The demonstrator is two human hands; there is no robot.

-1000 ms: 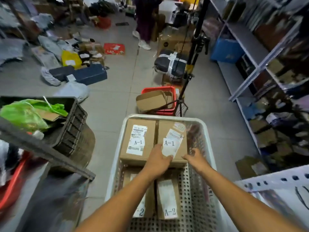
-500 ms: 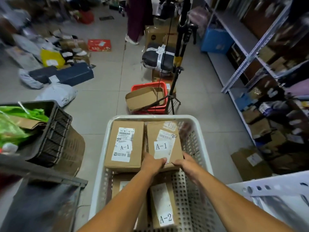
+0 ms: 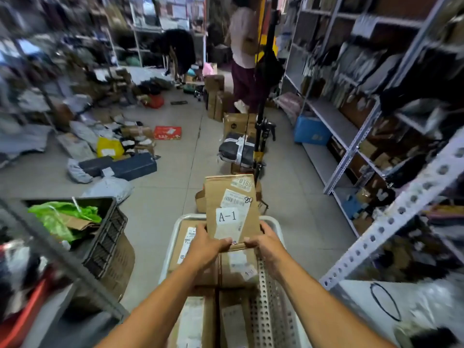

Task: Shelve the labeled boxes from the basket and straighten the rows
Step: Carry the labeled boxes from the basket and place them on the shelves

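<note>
A brown cardboard box labelled A-1 (image 3: 232, 204) is raised above the white perforated basket (image 3: 270, 307), tilted so its label faces me. My left hand (image 3: 204, 247) grips its near left corner and my right hand (image 3: 263, 243) grips its near right corner. Several more labelled boxes (image 3: 198, 264) lie flat in the basket below, partly hidden by my arms.
Metal shelving (image 3: 351, 136) packed with goods runs along the right. A black tripod pole (image 3: 261, 126) stands just beyond the basket. A dark crate with green plastic (image 3: 75, 219) sits at left. Parcels litter the floor (image 3: 118, 146). Two people (image 3: 244, 61) stand far back.
Both hands closed on the right A-1 box and lifted it up out of the basket. My view has tilted upward, showing more of the aisle.
</note>
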